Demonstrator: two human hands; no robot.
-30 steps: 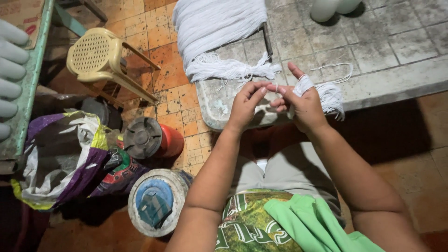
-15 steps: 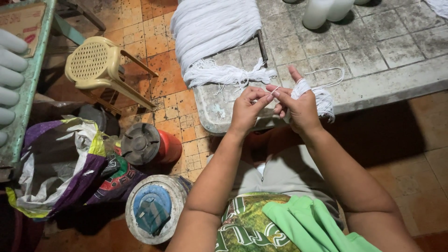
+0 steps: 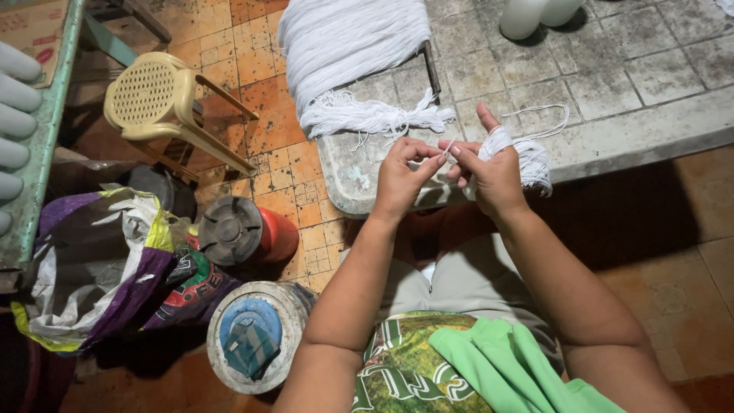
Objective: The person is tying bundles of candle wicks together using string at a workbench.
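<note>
My left hand (image 3: 401,177) and my right hand (image 3: 489,170) meet fingertip to fingertip over the near edge of a tiled concrete table (image 3: 612,92), pinching a short white string between them. A bundle of white cut strings (image 3: 527,157) is wrapped round my right forefinger and hangs off the back of that hand. A large hank of white string (image 3: 348,46) lies draped over the table's left corner, its cut ends (image 3: 375,116) spread just beyond my hands.
White candles (image 3: 535,11) stand at the table's far edge. On the orange tile floor to the left are a yellow plastic stool (image 3: 153,95), a red container with dark lid (image 3: 245,229), a round tin (image 3: 252,333) and crumpled sacks (image 3: 107,260). More white candles (image 3: 15,115) lie far left.
My hands have stayed together at the table's edge, working the short string between the fingertips. The view shifted slightly; nothing else moved.
</note>
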